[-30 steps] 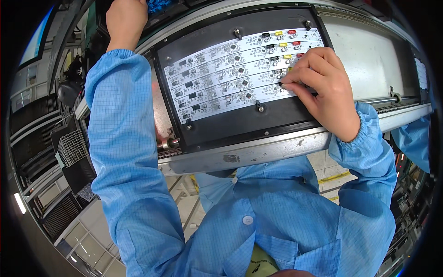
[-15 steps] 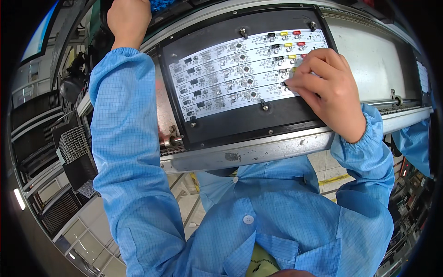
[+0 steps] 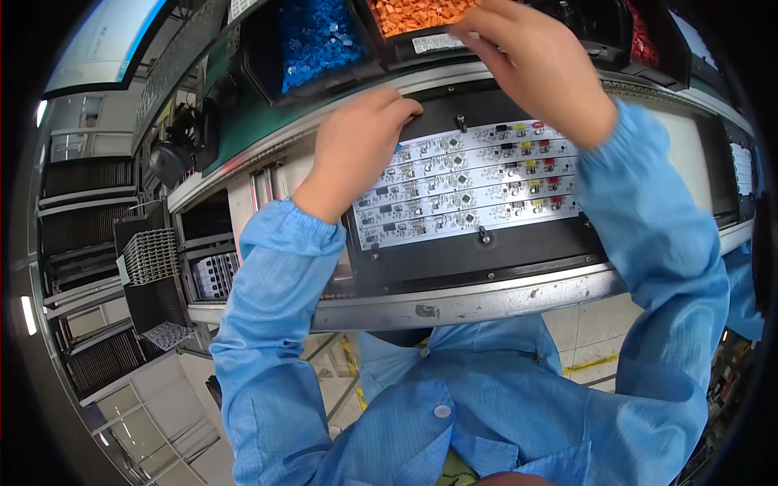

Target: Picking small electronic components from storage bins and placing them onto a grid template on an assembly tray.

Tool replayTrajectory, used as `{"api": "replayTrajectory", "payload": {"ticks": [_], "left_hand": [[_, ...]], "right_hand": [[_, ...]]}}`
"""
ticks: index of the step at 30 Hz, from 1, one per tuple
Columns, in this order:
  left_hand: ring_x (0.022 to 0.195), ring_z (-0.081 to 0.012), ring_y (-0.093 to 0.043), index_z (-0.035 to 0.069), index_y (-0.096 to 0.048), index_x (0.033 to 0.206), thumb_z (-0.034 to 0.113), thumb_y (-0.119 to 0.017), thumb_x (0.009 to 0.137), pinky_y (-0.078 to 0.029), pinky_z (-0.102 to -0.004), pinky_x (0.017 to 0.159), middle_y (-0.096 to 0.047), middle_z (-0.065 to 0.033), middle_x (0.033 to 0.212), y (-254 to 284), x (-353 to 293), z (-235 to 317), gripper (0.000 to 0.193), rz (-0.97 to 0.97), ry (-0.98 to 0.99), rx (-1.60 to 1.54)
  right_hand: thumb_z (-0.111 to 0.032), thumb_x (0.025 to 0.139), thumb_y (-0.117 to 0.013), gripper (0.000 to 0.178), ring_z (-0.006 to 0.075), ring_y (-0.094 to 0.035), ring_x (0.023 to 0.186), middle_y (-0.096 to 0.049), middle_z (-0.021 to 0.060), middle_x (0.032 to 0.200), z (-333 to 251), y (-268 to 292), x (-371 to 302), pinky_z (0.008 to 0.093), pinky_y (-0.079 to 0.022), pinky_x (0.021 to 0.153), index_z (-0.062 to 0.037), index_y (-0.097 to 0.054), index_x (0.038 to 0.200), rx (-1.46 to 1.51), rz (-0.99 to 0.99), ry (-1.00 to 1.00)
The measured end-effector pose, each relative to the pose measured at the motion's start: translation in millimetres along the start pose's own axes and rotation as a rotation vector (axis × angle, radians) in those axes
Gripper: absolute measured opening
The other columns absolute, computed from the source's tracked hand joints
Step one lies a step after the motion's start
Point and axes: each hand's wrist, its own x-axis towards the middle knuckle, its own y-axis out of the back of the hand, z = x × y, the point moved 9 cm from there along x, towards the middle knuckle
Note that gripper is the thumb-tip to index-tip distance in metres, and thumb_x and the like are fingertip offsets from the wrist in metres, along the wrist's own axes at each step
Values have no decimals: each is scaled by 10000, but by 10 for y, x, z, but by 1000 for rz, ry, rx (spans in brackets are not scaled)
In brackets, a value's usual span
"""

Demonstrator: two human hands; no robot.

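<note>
A panel of several white circuit board strips (image 3: 429, 229) lies in a black fixture (image 3: 421, 267). Black, yellow and red connectors (image 3: 527, 147) sit in columns toward its right side. My left hand (image 3: 361, 146) is over the panel's upper left corner, fingers bent and drawn together. A small blue connector (image 3: 397, 148) shows at the edge of that hand; whether the fingers grip it is hidden. Beyond the fixture, my right hand (image 3: 539, 65) has its curled fingertips at the front lip of a bin of orange connectors (image 3: 417, 14). What they hold, if anything, does not show.
A bin of blue connectors (image 3: 320, 49) stands left of the orange one, and a bin of red parts (image 3: 643, 36) stands at the far right. A metal rail (image 3: 454, 306) runs along the near edge. A screen (image 3: 101, 44) is at upper left.
My left hand has come back from the blue parts bin to the panel. My right hand has left the panel's right side and moved up to the orange bin. The view has shifted.
</note>
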Motion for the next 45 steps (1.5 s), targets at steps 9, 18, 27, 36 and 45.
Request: {"api": "replayTrajectory", "payload": {"ticks": [9,18,27,36,45], "left_hand": [[828,-306,-683,90,-770,1034,65,-740,907,-537,-394,701,-696,-89,949,-12,-37,-242,133,11,283,-284],[802,-280,-686,103,-788,1016,124,-774,899,-538,-380,691,-701,-59,958,-33,-20,-214,120,43,279,-260],[750,-200,-653,79,-752,1059,85,-739,931,-524,-340,688,-683,-63,969,165,-97,-105,129,130,327,-251],[879,-168,-672,104,-805,1044,99,-728,952,-488,-343,813,-688,-49,936,195,-328,-347,119,227,525,-553],[1008,-192,-640,169,-805,952,136,-817,858,-313,-439,1032,-743,24,886,175,-335,-116,100,151,299,-213]], "right_hand": [[-120,901,-630,120,370,-715,913,-703,165,909,546,-778,702,485,-569,826,-81,-702,988,50,-64,-184],[-171,993,-661,203,321,-742,920,-771,135,1047,584,-576,387,422,-584,818,-98,-753,1158,693,115,-359],[-242,1124,-522,300,125,-622,810,-625,-34,871,-12,-760,-580,285,-516,706,-16,-702,1205,1263,-210,-658],[-155,996,-639,157,379,-669,898,-663,152,942,-827,-782,-406,476,-547,791,-44,-713,1078,418,-274,-76],[-199,1116,-456,329,50,-479,775,-539,-60,868,-323,-624,-701,233,-414,669,-96,-658,1355,1239,-315,-659]]}}
